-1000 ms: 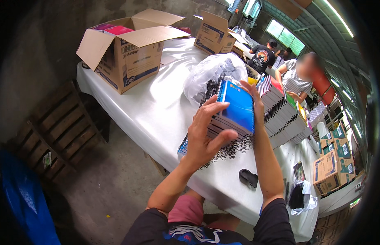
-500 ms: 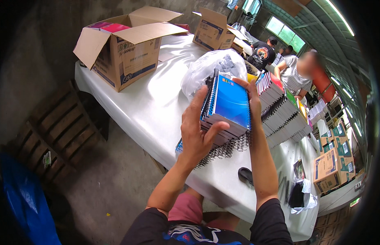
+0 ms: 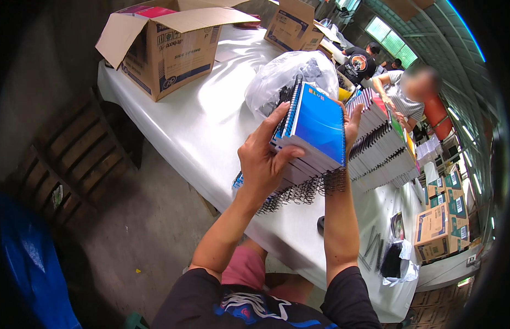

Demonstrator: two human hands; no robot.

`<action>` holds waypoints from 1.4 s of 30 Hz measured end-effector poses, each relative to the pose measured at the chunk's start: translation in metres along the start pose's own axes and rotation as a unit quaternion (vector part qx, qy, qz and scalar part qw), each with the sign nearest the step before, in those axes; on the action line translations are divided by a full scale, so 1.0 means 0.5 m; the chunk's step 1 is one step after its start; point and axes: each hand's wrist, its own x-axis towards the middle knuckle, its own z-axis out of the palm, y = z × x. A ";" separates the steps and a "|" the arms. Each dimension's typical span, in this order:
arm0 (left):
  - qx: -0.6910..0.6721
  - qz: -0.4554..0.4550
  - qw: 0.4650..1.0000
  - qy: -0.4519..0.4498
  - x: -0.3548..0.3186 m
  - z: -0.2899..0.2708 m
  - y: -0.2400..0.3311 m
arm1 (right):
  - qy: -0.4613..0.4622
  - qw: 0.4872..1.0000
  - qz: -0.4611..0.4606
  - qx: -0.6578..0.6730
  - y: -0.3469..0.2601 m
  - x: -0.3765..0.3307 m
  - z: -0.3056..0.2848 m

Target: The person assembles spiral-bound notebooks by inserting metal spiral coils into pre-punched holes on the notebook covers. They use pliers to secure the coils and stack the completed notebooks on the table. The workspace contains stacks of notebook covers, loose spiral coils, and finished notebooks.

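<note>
Blue-covered spiral notebooks (image 3: 320, 118) are piled in a tilted stack in front of me, with black and blue wire coils along the edges. My left hand (image 3: 263, 151) grips the stack's left side, its thumb across the near page edges and its fingers by the coils. Against the right side, near the far corner, my right hand (image 3: 351, 126) holds the same stack; some of its fingers are hidden behind the covers. Loose-looking black coils stick out below the near edge. Whether the upper notebooks are lifted off those beneath, I cannot tell.
Tall notebook stacks (image 3: 375, 142) stand to the right, beside a co-worker (image 3: 405, 96). Behind my stack is a clear plastic bag (image 3: 266, 74) of dark pieces. An open carton (image 3: 183, 60) sits far left on the white-covered table (image 3: 172, 129). Wire coils (image 3: 374, 247) lie near right.
My right hand has shifted from the top corner down the stack's right side, its thumb now raised. The stack sits slightly farther right in view. The co-worker's hands have moved over the other stacks.
</note>
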 end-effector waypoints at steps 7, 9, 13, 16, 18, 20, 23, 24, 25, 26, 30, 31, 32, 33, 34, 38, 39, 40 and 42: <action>0.002 -0.019 1.000 0.005 -0.006 -0.027 0.000 | 0.003 0.999 0.027 0.044 0.016 0.007 -0.033; 0.024 -0.078 0.996 0.027 -0.035 -0.062 -0.010 | 0.084 0.990 0.082 0.073 0.036 0.012 -0.081; 0.037 -0.239 0.966 -0.087 -0.170 -0.160 -0.095 | 0.112 0.981 0.130 -0.092 0.152 -0.042 -0.178; 0.220 -0.211 0.926 -0.224 -0.233 -0.191 -0.120 | 0.098 0.951 0.121 -0.265 0.232 -0.099 -0.232; 0.401 -0.108 0.870 -0.267 -0.238 -0.196 -0.116 | 0.078 0.924 0.112 -0.356 0.250 -0.116 -0.244; 0.371 -0.144 0.889 -0.228 -0.242 -0.205 -0.142 | 0.059 0.894 0.106 -0.432 0.250 -0.122 -0.239; 0.340 -0.171 0.894 -0.238 -0.241 -0.207 -0.159 | 0.042 0.848 0.113 -0.516 0.249 -0.140 -0.237; 0.335 -0.171 0.892 -0.251 -0.242 -0.211 -0.156 | 0.040 0.835 0.121 -0.535 0.249 -0.154 -0.240; 0.329 -0.167 0.892 -0.262 -0.238 -0.214 -0.158 | 0.038 0.825 0.128 -0.550 0.247 -0.164 -0.243; 0.324 -0.163 0.891 -0.272 -0.234 -0.218 -0.159 | 0.037 0.814 0.138 -0.564 0.247 -0.180 -0.244; 0.290 -0.178 0.882 -0.327 -0.220 -0.241 -0.158 | 0.020 0.806 0.148 -0.573 0.251 -0.238 -0.238; 0.281 -0.184 0.877 -0.344 -0.217 -0.243 -0.158 | 0.022 0.820 0.125 -0.558 0.253 -0.249 -0.239; 0.274 -0.180 0.877 -0.350 -0.219 -0.247 -0.160 | 0.022 0.840 0.091 -0.534 0.261 -0.258 -0.245; 0.268 -0.176 0.877 -0.357 -0.225 -0.252 -0.164 | 0.019 0.858 0.058 -0.510 0.266 -0.269 -0.253; 0.263 -0.171 0.877 -0.363 -0.224 -0.258 -0.167 | 0.014 0.875 0.024 -0.484 0.273 -0.279 -0.257; 0.246 -0.186 0.851 -0.426 -0.210 -0.275 -0.167 | 0.031 0.855 -0.023 -0.517 0.281 -0.314 -0.242; 0.239 -0.185 0.854 -0.424 -0.216 -0.288 -0.180 | 0.030 0.843 -0.033 -0.536 0.274 -0.322 -0.225; 0.230 -0.183 0.857 -0.423 -0.219 -0.300 -0.192 | 0.033 0.831 -0.035 -0.555 0.269 -0.329 -0.216; 0.227 -0.193 0.856 -0.423 -0.219 -0.334 -0.232 | 0.037 0.807 -0.037 -0.588 0.264 -0.335 -0.206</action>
